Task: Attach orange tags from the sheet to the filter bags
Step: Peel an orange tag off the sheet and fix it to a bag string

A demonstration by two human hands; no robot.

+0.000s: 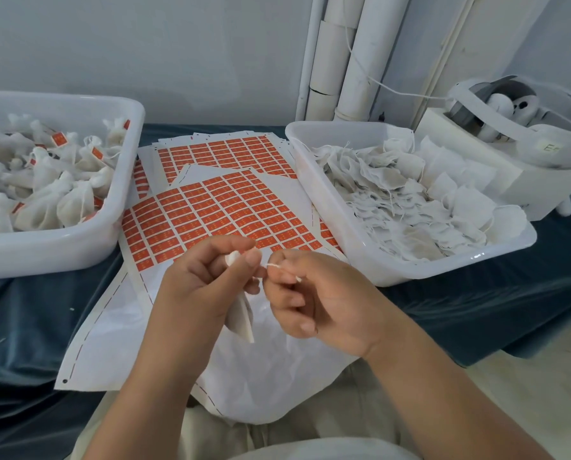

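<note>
Plastic tubs (62, 257) of bags (393, 180); left hand (204, 280) pinch on bag (242, 313), right hand (324, 303) on string (277, 266)

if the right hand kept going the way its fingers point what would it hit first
Probably the left hand and the filter bag it grips: the right hand has its fingers pointing left at them, close by. Depth is hard to judge.

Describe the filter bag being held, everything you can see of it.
The filter bag is a small off-white pouch of thin cloth-like mesh, bunched at the top, hanging flat below. The left hand grips its bunched neck; the right hand pinches a white string running from it. No orange tag shows on it. It hangs over the white margin of the tag sheet.
</note>
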